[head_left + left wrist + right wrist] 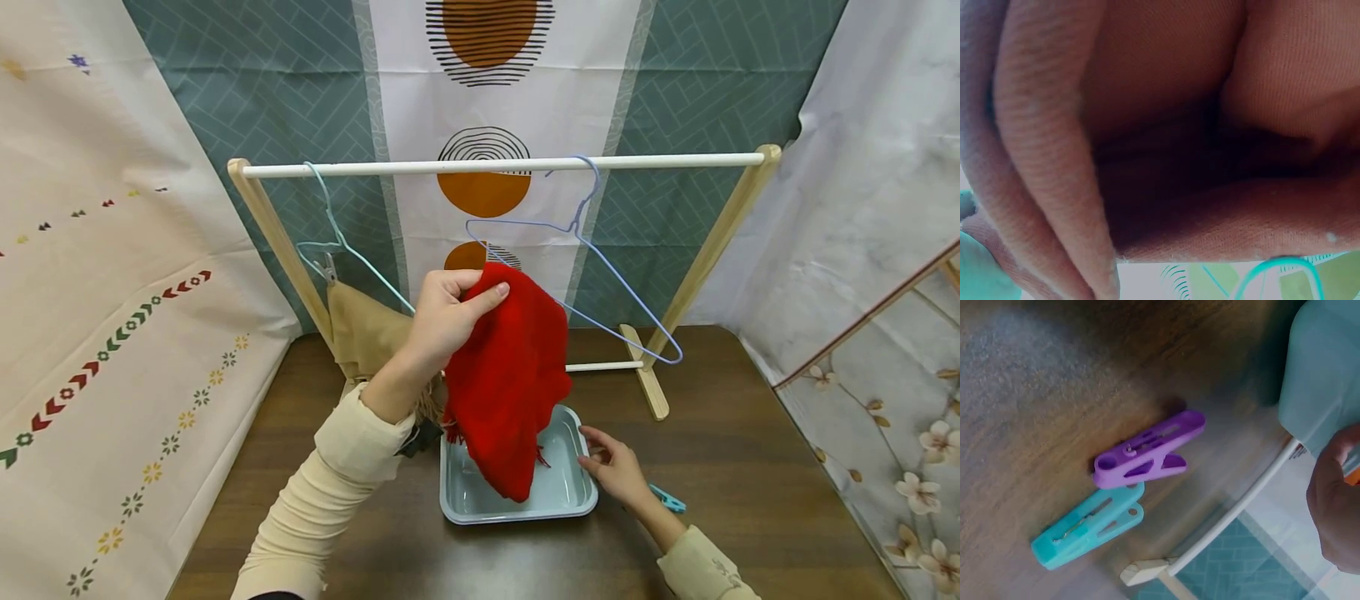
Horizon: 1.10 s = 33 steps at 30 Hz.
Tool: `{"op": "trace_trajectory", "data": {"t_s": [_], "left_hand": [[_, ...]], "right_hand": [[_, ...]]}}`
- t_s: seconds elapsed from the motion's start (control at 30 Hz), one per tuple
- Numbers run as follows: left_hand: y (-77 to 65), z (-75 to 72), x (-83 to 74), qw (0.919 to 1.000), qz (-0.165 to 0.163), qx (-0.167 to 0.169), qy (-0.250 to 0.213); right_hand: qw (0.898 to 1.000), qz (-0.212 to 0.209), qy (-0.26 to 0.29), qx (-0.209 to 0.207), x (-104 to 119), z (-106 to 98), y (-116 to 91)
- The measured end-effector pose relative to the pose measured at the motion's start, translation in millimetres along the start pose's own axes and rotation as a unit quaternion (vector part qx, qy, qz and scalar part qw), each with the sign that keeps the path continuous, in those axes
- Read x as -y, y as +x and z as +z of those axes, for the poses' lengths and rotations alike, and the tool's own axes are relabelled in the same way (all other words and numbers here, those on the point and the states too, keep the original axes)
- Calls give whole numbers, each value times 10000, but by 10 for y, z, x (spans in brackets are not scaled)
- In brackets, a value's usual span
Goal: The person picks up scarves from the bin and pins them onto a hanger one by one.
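In the head view my left hand pinches the top of a red scarf between thumb and fingers. The fringed scarf hangs folded, its lower end over a light blue plastic basin. Close cloth of the scarf fills most of the left wrist view. My right hand holds the basin's right rim with bent fingers. From the right wrist, part of that hand shows against the basin's side. Behind the scarf a lilac hanger hangs from a white rail.
A teal hanger with a clipped beige fringed cloth hangs left on the wood-ended rack. A purple clothespin and a turquoise clothespin lie on the brown table right of the basin. Something dark sits beside the basin's left edge.
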<state>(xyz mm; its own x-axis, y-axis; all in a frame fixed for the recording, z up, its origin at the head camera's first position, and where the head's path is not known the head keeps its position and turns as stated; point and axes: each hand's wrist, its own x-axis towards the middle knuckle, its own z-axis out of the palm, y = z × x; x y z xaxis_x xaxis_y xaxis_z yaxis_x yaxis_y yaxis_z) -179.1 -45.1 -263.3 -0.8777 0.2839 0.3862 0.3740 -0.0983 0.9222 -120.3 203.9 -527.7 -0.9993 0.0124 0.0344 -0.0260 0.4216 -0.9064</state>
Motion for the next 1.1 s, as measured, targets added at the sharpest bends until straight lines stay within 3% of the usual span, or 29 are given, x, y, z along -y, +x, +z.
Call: {"op": "trace_trajectory", "data": {"t_s": [0.13,0.27,0.63,0.7,0.9,1.1], "left_hand": [[-9,3,44,9997,-168,8,-149],[-26,-4,88,9991,-340,0,-238],[-92,-38,206,9983,-515,-24,-270],[-101,-40,225,9982,-515,-25,-291],[-112,-25,256,9978,-515,-13,-406],[-99,-9,291,9979,-464,-27,-452]], "right_hand": [[9980,-407,-459,-157,73,-73,-14],[9889,-1042,-901,-565,179,-190,-4],[9708,-2008,-1013,-834,668,-555,31],[9611,-2362,-963,-1057,796,-637,61],[9095,-3530,-904,-2002,1182,-907,234],[8914,-3682,-1162,-2372,1357,-1089,446]]}}
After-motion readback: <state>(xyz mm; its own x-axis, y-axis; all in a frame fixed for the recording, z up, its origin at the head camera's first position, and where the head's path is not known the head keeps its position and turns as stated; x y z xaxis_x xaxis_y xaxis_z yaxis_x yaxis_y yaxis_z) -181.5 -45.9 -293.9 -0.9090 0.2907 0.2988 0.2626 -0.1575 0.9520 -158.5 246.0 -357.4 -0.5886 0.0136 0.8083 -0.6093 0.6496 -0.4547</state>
